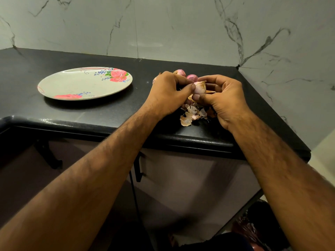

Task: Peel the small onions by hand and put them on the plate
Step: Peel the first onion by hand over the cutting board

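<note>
Head view: looking down along two bare forearms to a kitchen counter, both hands meeting right of centre.
Counter (27, 69): black, glossy and speckled. It runs in from the left and ends at an angled corner on the right, with a rounded near edge.
Wall (163, 24): pale marble with dark veins, rising behind the counter and on its right side.
Plate (78, 82): round and pale, printed with pink roses and small blue flowers. It lies flat on the counter at the left, well apart from the hands.
Left hand (168, 93): fingers curled, with the thumb tip pressed to the left side of the onion, gripping it.
Right hand (224, 100): fingers curled; thumb and forefinger pinch the same onion from the right and from below.
Onion (199, 87): small, pale pink-white and partly peeled — a scrap of brown skin clings to its upper right edge. It is held between both hands above the counter, to the right of the plate.
Other onions (180, 72): two reddish-purple ones with their skins on, on the counter just beyond the hands, partly hidden by the knuckles.
Peels (192, 113): a small heap of papery pale and brown scraps on the counter under the hands, close to the near edge.
Cabinet (181, 178): dull mauve-grey doors below the counter — a dark handle shows between the forearms.
</note>
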